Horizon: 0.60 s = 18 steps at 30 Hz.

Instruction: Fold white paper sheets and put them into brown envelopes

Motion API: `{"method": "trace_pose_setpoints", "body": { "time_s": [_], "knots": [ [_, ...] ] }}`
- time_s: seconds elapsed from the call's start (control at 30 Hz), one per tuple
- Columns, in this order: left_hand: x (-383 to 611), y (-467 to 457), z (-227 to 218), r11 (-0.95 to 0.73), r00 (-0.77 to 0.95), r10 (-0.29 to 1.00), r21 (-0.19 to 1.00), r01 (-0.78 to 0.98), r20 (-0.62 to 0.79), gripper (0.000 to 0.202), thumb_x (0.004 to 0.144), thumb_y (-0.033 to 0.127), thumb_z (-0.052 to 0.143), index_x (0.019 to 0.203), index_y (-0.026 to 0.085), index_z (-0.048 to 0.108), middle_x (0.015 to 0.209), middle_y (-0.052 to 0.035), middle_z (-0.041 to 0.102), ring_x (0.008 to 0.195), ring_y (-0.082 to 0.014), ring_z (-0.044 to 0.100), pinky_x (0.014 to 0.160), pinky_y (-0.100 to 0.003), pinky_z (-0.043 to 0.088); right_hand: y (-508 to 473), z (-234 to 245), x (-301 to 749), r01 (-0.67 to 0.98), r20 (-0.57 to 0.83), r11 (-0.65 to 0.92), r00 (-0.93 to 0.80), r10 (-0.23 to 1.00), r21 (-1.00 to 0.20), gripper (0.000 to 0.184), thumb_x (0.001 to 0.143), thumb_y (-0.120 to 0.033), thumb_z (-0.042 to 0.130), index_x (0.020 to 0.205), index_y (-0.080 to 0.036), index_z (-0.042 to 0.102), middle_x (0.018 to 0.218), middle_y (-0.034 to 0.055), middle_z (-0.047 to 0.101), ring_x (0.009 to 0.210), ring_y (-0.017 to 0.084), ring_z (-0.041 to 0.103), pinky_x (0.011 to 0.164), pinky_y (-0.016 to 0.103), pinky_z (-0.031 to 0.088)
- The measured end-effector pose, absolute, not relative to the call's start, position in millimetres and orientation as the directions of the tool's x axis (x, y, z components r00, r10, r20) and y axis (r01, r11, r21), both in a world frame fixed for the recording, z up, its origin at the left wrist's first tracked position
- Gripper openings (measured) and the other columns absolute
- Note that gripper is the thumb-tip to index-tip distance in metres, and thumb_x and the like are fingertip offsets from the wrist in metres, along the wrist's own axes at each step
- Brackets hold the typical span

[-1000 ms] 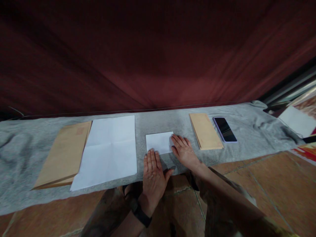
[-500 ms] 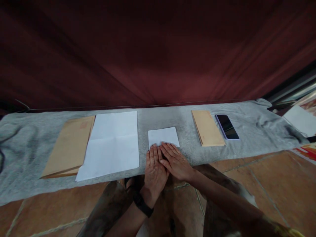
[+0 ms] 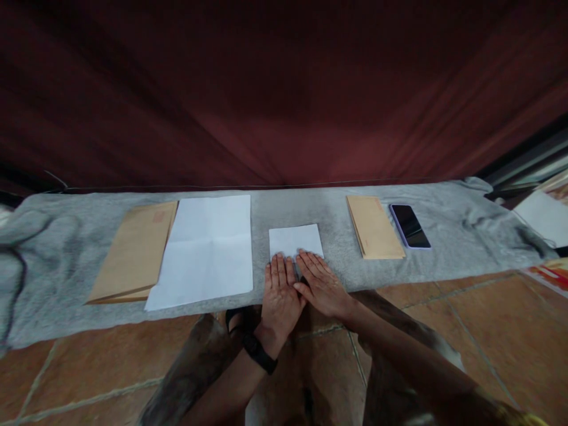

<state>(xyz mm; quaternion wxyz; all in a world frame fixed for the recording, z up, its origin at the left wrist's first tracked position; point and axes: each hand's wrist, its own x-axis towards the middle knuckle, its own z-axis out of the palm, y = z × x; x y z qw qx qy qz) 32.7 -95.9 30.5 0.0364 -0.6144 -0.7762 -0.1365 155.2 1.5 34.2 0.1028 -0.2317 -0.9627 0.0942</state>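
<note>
View from above of a person's two bare hands at a long grey cloth spread over a terracotta tiled floor, with a dark red curtain behind. At the centre lies a small folded white paper, already reduced to a compact rectangle. The left hand, with a black wristband, and the right hand lie side by side at the paper's six o'clock edge, fingertips resting on it. Each grip is open, palms down and fingers straight, clasping nothing. The folding of this sheet looks nearly finished, with the hands seemingly flattening its crease. At its nine o'clock a large white sheet lies opened out, showing crease lines, and partly covers a big brown envelope further towards nine. At three o'clock sits a neat stack of narrow brown envelopes, with a dark smartphone just beside it, screen off. No paper can be seen inside any envelope. A reddish printed mark on the big envelope is too blurred to read; no other writing or brand shows
</note>
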Motion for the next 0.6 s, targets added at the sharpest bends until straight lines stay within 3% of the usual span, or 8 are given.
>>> {"method": "trace_pose_setpoints", "body": {
  "time_s": [0.3,0.6],
  "knots": [
    [32.4,-96.8,34.8,0.21,-0.239,0.947,0.148,0.967,0.217,0.077,0.091,0.033,0.05,0.154,-0.002,0.021,0.161,-0.0296,0.023,0.152,-0.0375,0.016,0.121,-0.059,0.026,2.3,36.7,164.4,0.465,0.153,0.857,-0.851,0.502,-0.223,0.064,0.104,-0.044,0.038,0.156,-0.008,0.029,0.164,0.0158,0.026,0.152,0.026,0.021,0.123,0.047,0.026],
    [30.8,-94.7,33.7,0.207,-0.231,0.944,0.124,0.971,0.237,0.081,0.089,0.046,0.058,0.149,-0.004,0.033,0.158,-0.0316,0.029,0.15,-0.0399,0.023,0.12,-0.058,0.027,7.2,32.8,175.5,0.474,0.19,0.856,-0.838,0.511,-0.208,0.064,0.104,-0.043,0.038,0.156,-0.007,0.029,0.163,0.0165,0.027,0.152,0.026,0.024,0.122,0.048,0.028]
  ]
}}
